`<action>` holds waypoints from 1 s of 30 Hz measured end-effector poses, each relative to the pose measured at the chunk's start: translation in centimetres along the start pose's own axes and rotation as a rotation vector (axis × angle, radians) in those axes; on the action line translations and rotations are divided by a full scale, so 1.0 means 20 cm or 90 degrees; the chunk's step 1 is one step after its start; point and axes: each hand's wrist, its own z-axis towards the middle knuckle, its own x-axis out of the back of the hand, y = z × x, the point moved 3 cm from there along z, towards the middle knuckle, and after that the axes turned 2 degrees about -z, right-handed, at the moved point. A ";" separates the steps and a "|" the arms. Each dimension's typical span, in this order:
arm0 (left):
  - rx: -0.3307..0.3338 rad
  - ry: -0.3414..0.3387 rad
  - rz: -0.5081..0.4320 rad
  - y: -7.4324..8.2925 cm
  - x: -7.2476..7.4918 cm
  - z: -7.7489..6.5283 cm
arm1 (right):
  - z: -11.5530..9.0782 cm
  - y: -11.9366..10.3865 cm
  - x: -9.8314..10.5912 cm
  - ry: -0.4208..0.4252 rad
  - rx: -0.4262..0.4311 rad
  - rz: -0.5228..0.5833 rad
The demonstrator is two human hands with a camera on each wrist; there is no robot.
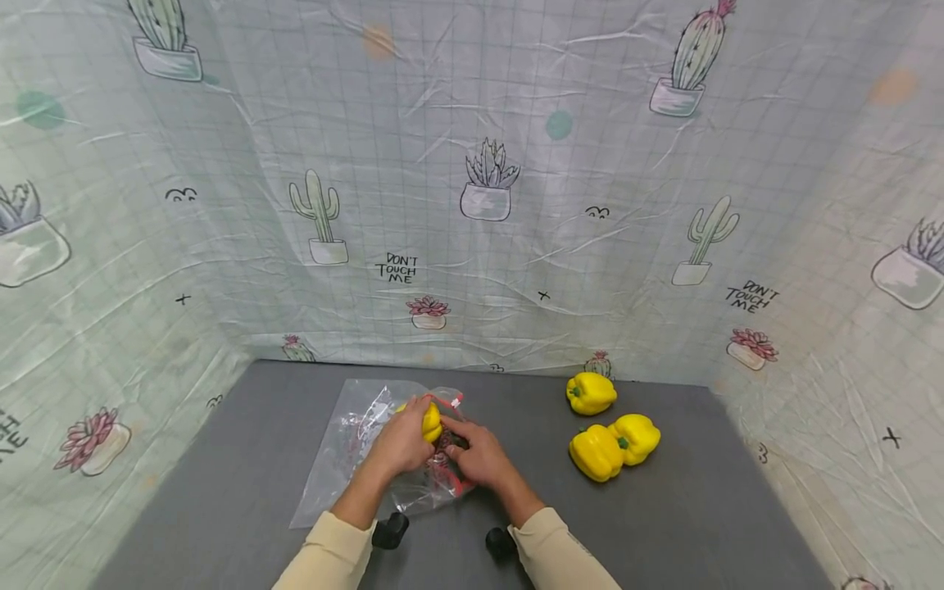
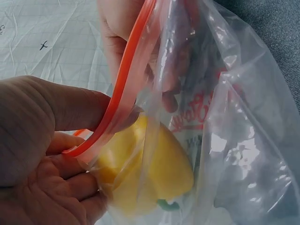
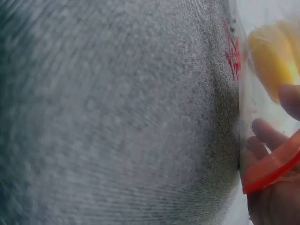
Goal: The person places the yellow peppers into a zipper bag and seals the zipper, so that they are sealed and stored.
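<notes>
A clear zip bag [image 1: 342, 459] with a red zip edge lies on the grey table, its mouth toward the right. Inside it sits a yellow bell pepper [image 2: 159, 164], its green stem showing through the plastic. My left hand [image 1: 404, 441] pinches the red zip edge [image 2: 123, 84] between thumb and fingers, the pepper beside its fingertips. My right hand [image 1: 483, 457] reaches in at the bag's mouth, fingers loosely extended and pointing at the pepper. In the right wrist view, the right hand's thumb [image 3: 291, 99] overlaps the pepper's lower edge, with the red strip across the hand.
To the right on the table [image 1: 531, 524], one yellow bell pepper [image 1: 592, 394] lies at the back. Nearer, another pepper [image 1: 596, 453] touches a third pepper [image 1: 638, 438]. A cactus-print sheet [image 1: 487, 270] hangs behind and on both sides.
</notes>
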 end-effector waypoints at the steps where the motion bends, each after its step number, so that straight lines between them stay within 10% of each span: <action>1: 0.000 -0.001 -0.001 0.00 0.00 0.00 | 0.00 0.00 0.00 -0.005 0.003 -0.004; 13: -0.021 0.008 -0.029 0.02 -0.01 0.02 | -0.02 0.01 0.00 0.027 0.038 -0.015; 30: 0.001 -0.011 -0.032 0.04 -0.02 0.03 | -0.06 0.05 0.22 0.226 -0.091 0.204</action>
